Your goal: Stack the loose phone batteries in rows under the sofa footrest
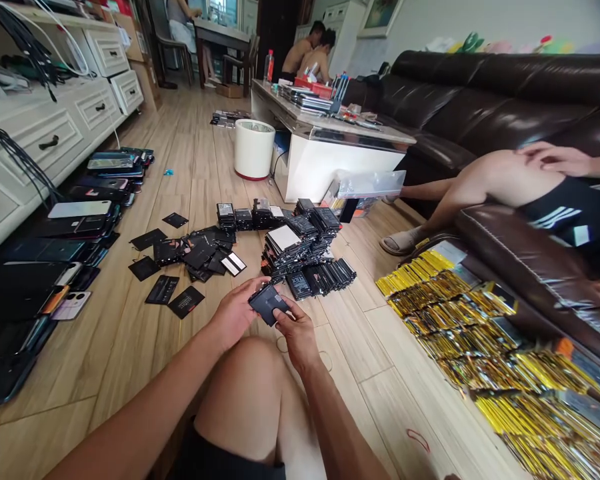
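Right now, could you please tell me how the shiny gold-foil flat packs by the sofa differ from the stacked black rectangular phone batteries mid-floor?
The gold-foil flat packs shine yellow, the black rectangular phone batteries look dull. The packs overlap in wide rows; the batteries form a tight heap. Both rest on the wooden floor.

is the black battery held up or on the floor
Held up: the left hand and right hand grip the black battery above the floor.
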A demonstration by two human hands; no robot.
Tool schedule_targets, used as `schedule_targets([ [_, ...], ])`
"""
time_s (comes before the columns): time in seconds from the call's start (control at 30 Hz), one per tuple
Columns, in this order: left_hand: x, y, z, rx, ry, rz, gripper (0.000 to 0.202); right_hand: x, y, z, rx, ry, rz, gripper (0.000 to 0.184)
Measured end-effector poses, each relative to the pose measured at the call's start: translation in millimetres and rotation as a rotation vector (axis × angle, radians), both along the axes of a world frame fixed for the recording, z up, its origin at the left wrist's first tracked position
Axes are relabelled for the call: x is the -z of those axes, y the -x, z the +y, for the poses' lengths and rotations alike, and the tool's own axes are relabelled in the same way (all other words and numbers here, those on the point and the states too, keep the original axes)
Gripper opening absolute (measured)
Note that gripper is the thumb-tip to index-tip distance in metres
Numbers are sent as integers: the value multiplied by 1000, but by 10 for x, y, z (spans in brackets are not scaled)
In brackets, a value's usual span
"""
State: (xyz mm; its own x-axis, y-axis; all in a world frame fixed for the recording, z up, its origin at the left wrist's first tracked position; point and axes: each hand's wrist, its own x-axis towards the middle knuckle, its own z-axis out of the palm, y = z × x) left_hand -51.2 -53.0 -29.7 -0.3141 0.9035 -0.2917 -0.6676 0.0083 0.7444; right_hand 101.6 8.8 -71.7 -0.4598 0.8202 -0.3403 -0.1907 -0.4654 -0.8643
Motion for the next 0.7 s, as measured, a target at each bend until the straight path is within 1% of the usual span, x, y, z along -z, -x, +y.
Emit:
schedule_targets([
  [0.1,25,-57,-33,36,-46,-101,48,11,48,-52,26,66,41,59],
  [0.17,43,-83,-65,61,-117,-98,49,6,72,-82,34,95,53,57],
  [0.27,99,-85,-96,69,-194,-8,60,-4,103,-110,-17,119,78,56],
  [0.37,223,-39,-90,40,-169,99,59,27,130,-89,-115,110,37,56],
  [0.43,367,4,-86,-17,-116,112,59,104,146,-45,-213,103,-51,58],
  [0.47,461,27,-95,-51,-80,92,60,164,154,-17,-284,102,-91,59],
  [0.57,800,99,-194,-133,74,14,60,406,192,70,-537,93,-160,58],
  [0.63,1010,170,-328,-168,241,106,54,580,224,114,-652,70,-214,57],
  [0.7,1143,299,-493,-199,408,273,47,725,252,142,-697,36,-289,56],
])
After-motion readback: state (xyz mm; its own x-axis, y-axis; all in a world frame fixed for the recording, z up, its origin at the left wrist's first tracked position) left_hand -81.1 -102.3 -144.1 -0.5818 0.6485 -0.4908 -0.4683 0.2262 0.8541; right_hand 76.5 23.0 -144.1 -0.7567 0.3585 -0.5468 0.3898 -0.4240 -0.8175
